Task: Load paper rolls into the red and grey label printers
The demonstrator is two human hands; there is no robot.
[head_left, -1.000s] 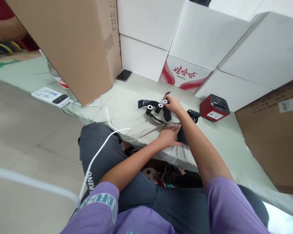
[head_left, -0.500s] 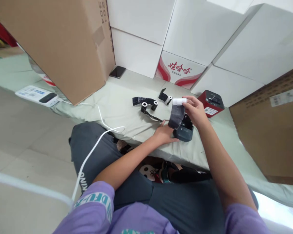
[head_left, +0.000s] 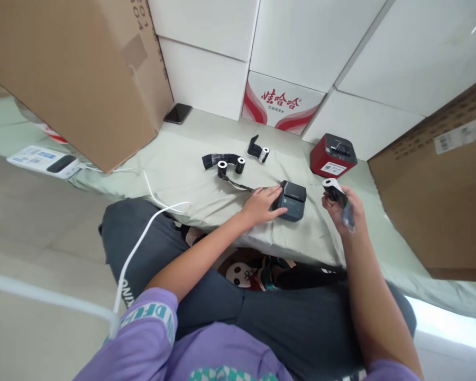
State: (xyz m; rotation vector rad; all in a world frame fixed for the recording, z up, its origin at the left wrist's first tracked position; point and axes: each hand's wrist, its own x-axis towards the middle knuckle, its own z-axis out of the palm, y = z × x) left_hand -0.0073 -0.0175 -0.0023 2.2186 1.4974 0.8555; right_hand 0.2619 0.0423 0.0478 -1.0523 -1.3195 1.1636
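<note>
Black-and-white roll (head_left: 331, 185), held in curled fingers by the right hand (head_left: 355, 208), right of the dark box (head_left: 295, 202) the spread left hand (head_left: 261, 205) touches, looks light, limp-tailed, best gripped round its core.

Purple shirt (head_left: 226, 349), teal-lettered sleeve band (head_left: 153, 316), dark grey trousers (head_left: 297, 323).

Pale tiled floor (head_left: 35, 227) at left, beside long tabletop (head_left: 182, 143) draped in light green cloth. White boxes (head_left: 293, 42) stacked wall-like behind, one printed red. Large left carton (head_left: 83, 79), right carton (head_left: 452, 201), both brown. Bright patch (head_left: 448, 320) at lower right.
</note>
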